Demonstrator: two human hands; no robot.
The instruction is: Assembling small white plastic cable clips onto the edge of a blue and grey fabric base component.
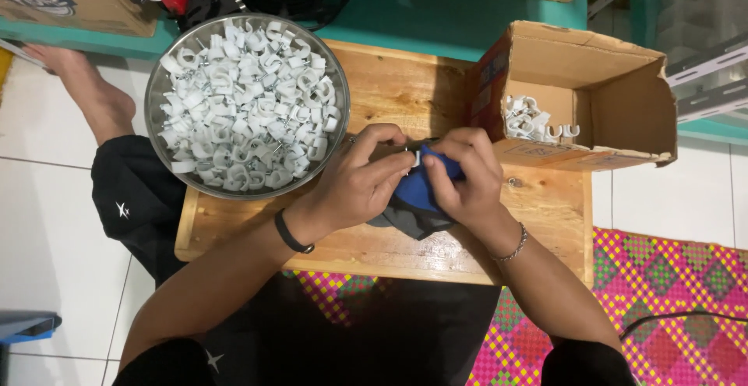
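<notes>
My left hand [358, 183] and my right hand [463, 179] meet over the middle of a small wooden table [389, 90]. Together they pinch a small white cable clip [418, 157] with a nail, pressed against a blue and dark grey cloth [413, 203] that my right hand also grips. A round metal bowl [154, 94] heaped with several white cable clips [245, 102] stands at the table's left. An open cardboard box [615, 98] lies on its side at the right, with a few clips [530, 119] inside.
My knees in black shorts flank the table. A bare foot [89, 90] rests on white tiles at left. A pink woven mat [662, 300] with a black cable lies at lower right. Boxes and a dark bag sit on the teal floor beyond.
</notes>
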